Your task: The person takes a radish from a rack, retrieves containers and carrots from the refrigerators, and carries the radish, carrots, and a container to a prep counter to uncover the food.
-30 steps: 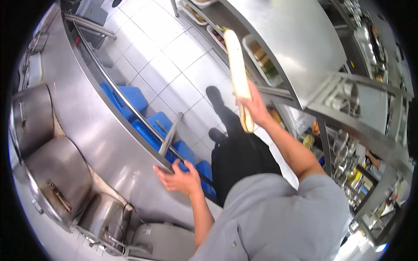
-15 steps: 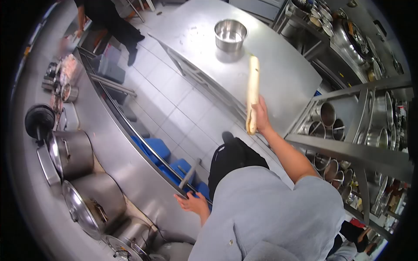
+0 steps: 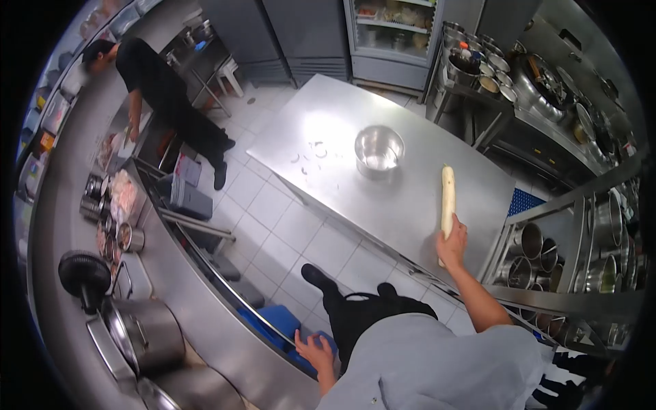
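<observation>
My right hand (image 3: 453,242) is wrapped round the lower part of a long, pale, root-like vegetable (image 3: 448,195) with small dark spots. The vegetable is over the near right part of the steel table (image 3: 328,102); whether it touches the top I cannot tell. To its left on the table stands a round steel pot (image 3: 379,152), its bottom shiny inside. Down by the rail of the left counter, above blue containers (image 3: 277,322), my left hand (image 3: 316,350) has its fingers spread and holds nothing.
Dark scraps (image 3: 316,149) lie on the table left of the pot. Lidded stockpots (image 3: 147,335) and a black fan (image 3: 84,273) line the left counter (image 3: 198,273). A person in dark clothes (image 3: 157,75) stands far left. Metal shelving (image 3: 570,236) with pots borders the right.
My view has tilted up, bringing the fridge and the co-worker into frame. Relative to the pot, my right hand with the vegetable is farther right. My left hand stays beside the counter rail.
</observation>
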Tool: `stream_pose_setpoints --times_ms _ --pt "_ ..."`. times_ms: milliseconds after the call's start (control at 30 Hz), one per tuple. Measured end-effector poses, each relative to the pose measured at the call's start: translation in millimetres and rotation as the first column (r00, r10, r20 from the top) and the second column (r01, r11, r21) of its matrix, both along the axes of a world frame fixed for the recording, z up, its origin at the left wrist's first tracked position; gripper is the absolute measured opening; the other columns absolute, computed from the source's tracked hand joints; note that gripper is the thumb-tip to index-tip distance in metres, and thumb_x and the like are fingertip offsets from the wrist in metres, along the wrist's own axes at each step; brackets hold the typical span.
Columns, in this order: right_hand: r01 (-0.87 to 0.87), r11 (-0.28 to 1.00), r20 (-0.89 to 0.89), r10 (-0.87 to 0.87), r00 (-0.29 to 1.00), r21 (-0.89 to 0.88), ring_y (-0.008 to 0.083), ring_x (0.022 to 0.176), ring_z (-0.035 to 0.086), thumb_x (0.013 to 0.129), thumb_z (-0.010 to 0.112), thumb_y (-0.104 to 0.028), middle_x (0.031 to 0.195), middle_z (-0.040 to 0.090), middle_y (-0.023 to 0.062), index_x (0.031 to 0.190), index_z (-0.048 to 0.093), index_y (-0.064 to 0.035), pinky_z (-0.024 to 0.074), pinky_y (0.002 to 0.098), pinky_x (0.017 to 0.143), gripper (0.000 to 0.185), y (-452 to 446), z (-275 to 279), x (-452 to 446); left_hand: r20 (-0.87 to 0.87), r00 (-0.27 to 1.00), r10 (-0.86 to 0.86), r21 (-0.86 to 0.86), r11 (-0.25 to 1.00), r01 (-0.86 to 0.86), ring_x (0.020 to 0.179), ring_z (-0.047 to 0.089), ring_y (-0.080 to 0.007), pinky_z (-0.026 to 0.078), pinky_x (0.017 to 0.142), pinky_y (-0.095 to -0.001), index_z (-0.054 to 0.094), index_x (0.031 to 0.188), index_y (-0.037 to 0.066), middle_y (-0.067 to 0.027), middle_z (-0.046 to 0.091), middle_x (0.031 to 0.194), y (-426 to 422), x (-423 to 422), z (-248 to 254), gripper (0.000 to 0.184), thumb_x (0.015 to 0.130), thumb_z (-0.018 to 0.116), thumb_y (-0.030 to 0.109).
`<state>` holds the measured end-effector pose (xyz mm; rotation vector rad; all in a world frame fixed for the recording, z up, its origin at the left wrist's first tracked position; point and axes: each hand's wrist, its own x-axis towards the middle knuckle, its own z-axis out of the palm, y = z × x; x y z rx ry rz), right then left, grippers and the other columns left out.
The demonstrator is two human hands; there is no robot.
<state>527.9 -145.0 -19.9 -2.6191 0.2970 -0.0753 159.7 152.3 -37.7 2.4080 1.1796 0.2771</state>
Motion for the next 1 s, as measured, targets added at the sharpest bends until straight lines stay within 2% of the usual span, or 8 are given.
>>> stream_pose_setpoints --times_ms 167,367,500,633,733,800,867,1000 --pt "-0.008 0.966 -0.008 0.006 1.000 -0.260 0.0362 0.126 0.042 0.082 0.064 -0.024 0.137 0.042 0.0190 0.138 0.045 -0.0108 0.0341 0.0496 0.103 0.061 21.5 15.2 15.5 0.011 1.000 -0.023 -0.292 0.956 0.026 0.128 0.037 -0.0446 0.033 0.107 -0.0490 0.069 0.098 0.008 -0.0273 0.035 0.143 145.7 80.7 -44.5 0.023 0.078 0.071 0.020" --pt "0.221 0.838 0.393 -0.009 0.919 -0.499 0.0359 0.117 0.048 0.080 0.066 -0.016 0.127 0.050 0.0174 0.126 0.055 -0.0099 0.0384 0.0483 0.096 0.048 103.1 34.1 18.4 -0.002 0.912 -0.411 -0.280 0.875 0.394 0.128 0.041 -0.0481 0.036 0.106 -0.0491 0.068 0.103 0.009 -0.0340 0.041 0.135 330.7 192.3 -48.1 0.033 0.080 0.073 0.031" --pt "-0.170 0.936 0.274 0.259 0.926 -0.309 0.0339 0.086 0.054 0.077 0.065 -0.005 0.094 0.056 0.0144 0.103 0.063 -0.0069 0.0435 0.0453 0.074 0.026 194.5 34.0 36.3 0.089 0.797 -0.597 -0.275 0.754 0.596 0.127 0.044 -0.0455 0.039 0.104 -0.0473 0.066 0.109 0.010 -0.0303 0.043 0.136 450.8 294.8 -12.1 0.033 0.084 0.072 0.030" --pt "-0.220 0.970 0.306 0.241 0.921 -0.100 0.0357 0.094 0.055 0.081 0.065 -0.007 0.098 0.056 0.0167 0.105 0.062 -0.0032 0.0451 0.0447 0.083 0.024 331.4 23.6 69.1 0.164 0.755 -0.635 -0.199 0.729 0.655 0.116 0.054 -0.0412 0.044 0.098 -0.0453 0.065 0.107 0.006 -0.0234 0.057 0.124 551.3 397.4 11.2 0.028 0.088 0.068 0.026" --pt "-0.149 0.989 0.323 0.144 0.935 -0.009 0.0360 0.099 0.055 0.086 0.063 -0.010 0.104 0.057 0.0182 0.109 0.061 -0.0011 0.0448 0.0433 0.089 0.025 406.3 22.0 113.7 0.112 0.923 -0.368 -0.476 0.796 0.375 0.103 0.061 -0.0412 0.048 0.091 -0.0452 0.065 0.106 0.002 -0.0223 0.066 0.106 631.3 434.8 -53.8 0.031 0.088 0.067 0.027" --pt "-0.103 0.994 0.354 0.086 0.931 0.029 0.0358 0.103 0.054 0.088 0.061 -0.012 0.109 0.058 0.0183 0.110 0.061 -0.0004 0.0442 0.0436 0.091 0.025 432.4 8.9 153.8 -0.145 0.887 -0.438 -0.245 0.884 0.397 0.096 0.065 -0.0410 0.050 0.085 -0.0460 0.065 0.106 0.000 -0.0231 0.068 0.096 679.9 421.0 -114.6 0.034 0.089 0.064 0.031" --pt "-0.037 0.999 0.405 0.043 0.913 -0.021 0.0352 0.103 0.054 0.089 0.060 -0.012 0.109 0.058 0.0171 0.105 0.063 -0.0010 0.0440 0.0451 0.091 0.020 459.0 4.0 198.9 -0.386 0.738 -0.553 -0.331 0.830 0.449 0.100 0.065 -0.0395 0.050 0.085 -0.0466 0.065 0.106 -0.001 -0.0249 0.068 0.103 724.2 385.6 -177.8 0.043 0.089 0.059 0.039" --pt "-0.044 0.996 0.464 0.002 0.886 0.080 0.0338 0.099 0.054 0.090 0.058 -0.008 0.104 0.060 0.0139 0.099 0.067 -0.0038 0.0447 0.0424 0.087 0.013 549.4 9.1 293.3 -0.438 0.458 -0.774 -0.668 0.621 0.411 0.111 0.061 -0.0396 0.048 0.094 -0.0458 0.065 0.116 -0.001 -0.0267 0.064 0.117 755.9 303.4 -164.3 0.051 0.090 0.056 0.043"
